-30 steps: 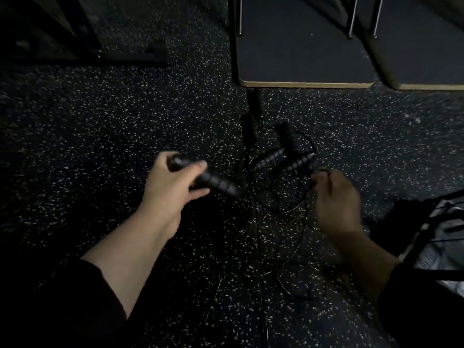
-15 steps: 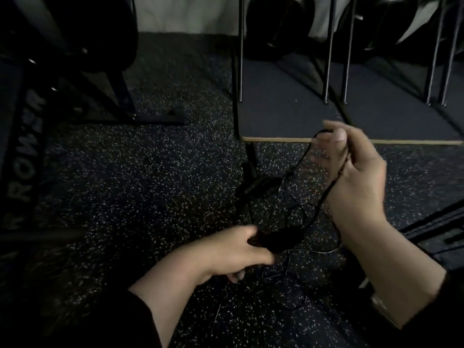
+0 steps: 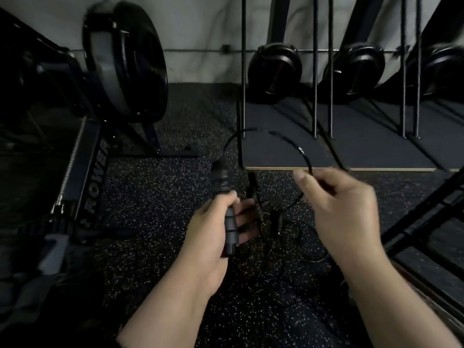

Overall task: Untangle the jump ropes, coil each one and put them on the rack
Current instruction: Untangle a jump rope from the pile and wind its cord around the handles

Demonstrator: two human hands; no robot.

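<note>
My left hand [image 3: 213, 237] grips a black ribbed jump-rope handle [image 3: 224, 197], held upright at mid frame. A thin black rope [image 3: 283, 139] arcs from the handle's top over to my right hand [image 3: 344, 209], which pinches it in curled fingers. Below and between my hands, more black handles [image 3: 253, 189] and a tangle of thin ropes [image 3: 283, 237] lie on the speckled rubber floor. The dim light hides how the ropes cross.
A rowing machine [image 3: 120, 71] stands at the left. Dark boards [image 3: 283, 156] with upright metal rods and black round weights [image 3: 275, 69] sit ahead by the wall. A black metal frame [image 3: 424, 222] slants in at the right edge.
My left hand has lifted the handle from low near the floor to upright. My right hand has drawn the rope out into an arc. The view has tilted up toward the wall.
</note>
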